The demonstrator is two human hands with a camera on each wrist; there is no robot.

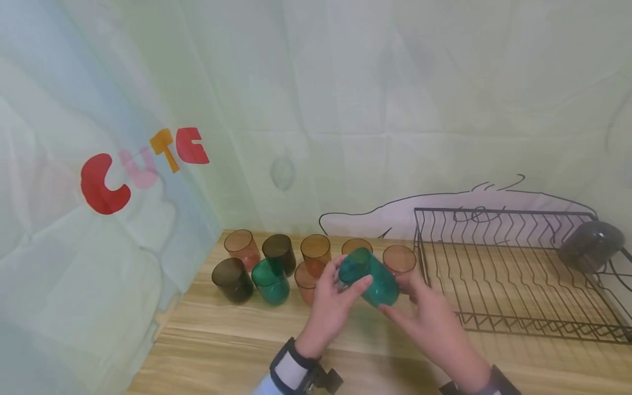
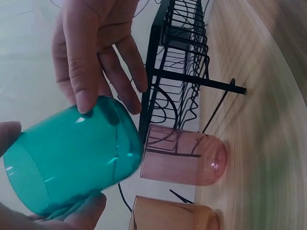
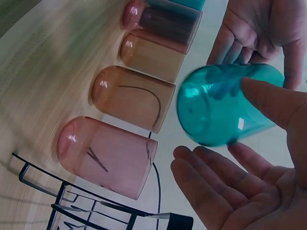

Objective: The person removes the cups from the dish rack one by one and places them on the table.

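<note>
Both hands hold a translucent teal glass (image 1: 384, 282) tilted on its side above the wooden table. My left hand (image 1: 329, 310) grips it near the open rim, with the thumb along the near side. My right hand (image 1: 436, 323) pinches it near the base between thumb and fingers. In the right wrist view, the right thumb lies over the teal glass (image 3: 225, 110) and several other fingers extend below it. Just behind the hands stands a pink glass (image 1: 399, 258), with an amber glass (image 2: 168, 215) beside it in the left wrist view.
More glasses stand upright in rows at left, among them a dark glass (image 1: 233, 282), another teal glass (image 1: 271, 285) and an amber glass (image 1: 316, 252). At right is a black wire rack (image 1: 503, 210), with a dark grey glass (image 1: 587, 247) tilted at its far end.
</note>
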